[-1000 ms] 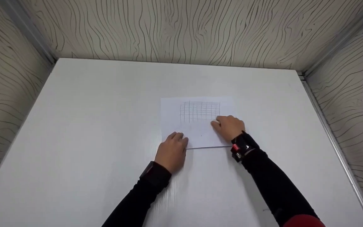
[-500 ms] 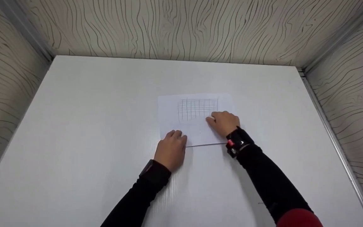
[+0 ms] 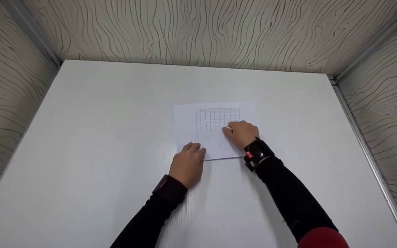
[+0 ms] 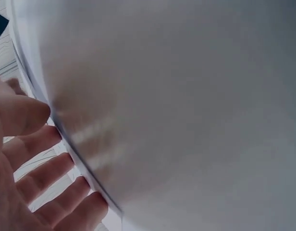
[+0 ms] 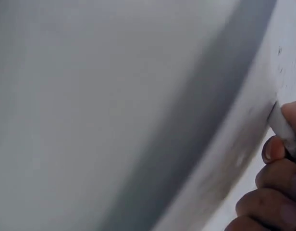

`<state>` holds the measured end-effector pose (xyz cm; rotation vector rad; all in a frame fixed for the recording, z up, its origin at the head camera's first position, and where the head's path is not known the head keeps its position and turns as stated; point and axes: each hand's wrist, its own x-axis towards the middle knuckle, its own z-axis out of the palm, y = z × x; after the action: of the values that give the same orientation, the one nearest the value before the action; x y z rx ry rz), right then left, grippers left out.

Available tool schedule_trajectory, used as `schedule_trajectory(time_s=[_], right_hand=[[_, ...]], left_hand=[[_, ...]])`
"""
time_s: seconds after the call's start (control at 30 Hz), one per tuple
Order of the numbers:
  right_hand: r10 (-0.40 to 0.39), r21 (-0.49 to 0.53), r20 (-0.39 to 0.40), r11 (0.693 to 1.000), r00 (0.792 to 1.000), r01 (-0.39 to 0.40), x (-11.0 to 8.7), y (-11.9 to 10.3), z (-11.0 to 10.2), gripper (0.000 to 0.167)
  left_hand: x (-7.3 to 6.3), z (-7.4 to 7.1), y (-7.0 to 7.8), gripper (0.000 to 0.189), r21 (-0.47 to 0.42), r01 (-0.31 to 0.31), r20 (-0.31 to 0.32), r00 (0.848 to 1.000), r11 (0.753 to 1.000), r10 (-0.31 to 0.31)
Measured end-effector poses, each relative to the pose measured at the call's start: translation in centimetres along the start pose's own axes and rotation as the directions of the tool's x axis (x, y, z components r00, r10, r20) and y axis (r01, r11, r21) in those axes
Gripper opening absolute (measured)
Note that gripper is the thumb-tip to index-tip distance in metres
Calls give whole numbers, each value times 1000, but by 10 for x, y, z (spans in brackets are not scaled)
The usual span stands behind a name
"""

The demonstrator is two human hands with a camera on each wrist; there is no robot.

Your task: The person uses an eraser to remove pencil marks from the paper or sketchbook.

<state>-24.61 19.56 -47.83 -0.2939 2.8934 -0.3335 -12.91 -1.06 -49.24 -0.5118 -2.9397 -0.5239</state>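
A white sheet of paper [image 3: 188, 120] lies on the table, with a hand-drawn pencil grid [image 3: 215, 117] on its far half. My left hand [image 3: 187, 165] rests at the sheet's near left corner. In the left wrist view its fingers [image 4: 54, 173] lie fairly straight along the paper's edge, holding nothing. My right hand [image 3: 241, 133] is over the grid's lower right part and hides it. In the right wrist view, thumb and finger pinch a small white eraser [image 5: 281, 124], its tip against the paper. The head view does not show the eraser.
The white table [image 3: 109, 120] extends around the sheet on all sides. Wood-patterned panels [image 3: 184, 31] stand behind it and at both sides. A metal rail [image 3: 370, 158] runs along the right edge.
My right hand has shifted left and slightly away from me over the paper, covering more of the grid's lower right. The left hand has stayed at the near left corner.
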Motion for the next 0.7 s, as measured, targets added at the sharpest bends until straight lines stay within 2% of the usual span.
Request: schedule_trajectory(time_s=[0.13, 0.2, 0.3, 0.4, 0.5, 0.63, 0.7], right_hand=[[116, -7, -16, 993, 993, -116, -4, 34, -10, 36], [138, -20, -13, 990, 990, -138, -4, 46, -13, 37], [136, -39, -18, 990, 991, -137, -5, 49, -13, 37], [113, -46, -31, 992, 993, -114, -7, 38, -9, 35], [77, -42, -44, 996, 996, -79, -9, 19, -3, 35], [7, -45, -13, 999, 1000, -8, -10, -14, 7, 36], [-28, -41, 11, 999, 1000, 29, -10, -25, 16, 36]], left_hand=[[1, 0, 0, 20, 5, 1, 0, 1000, 1000, -1], [1, 0, 1, 18, 15, 4, 4, 1000, 1000, -4], [1, 1, 4, 14, 43, 9, 14, 1000, 999, -10], [0, -1, 8, 12, 63, 27, 49, 998, 998, -30], [1, -1, 12, 14, 45, 39, 53, 998, 998, -41], [4, 7, 17, 23, 21, -3, 43, 999, 1000, 2], [5, 13, 19, 30, 37, -31, 66, 997, 999, 28]])
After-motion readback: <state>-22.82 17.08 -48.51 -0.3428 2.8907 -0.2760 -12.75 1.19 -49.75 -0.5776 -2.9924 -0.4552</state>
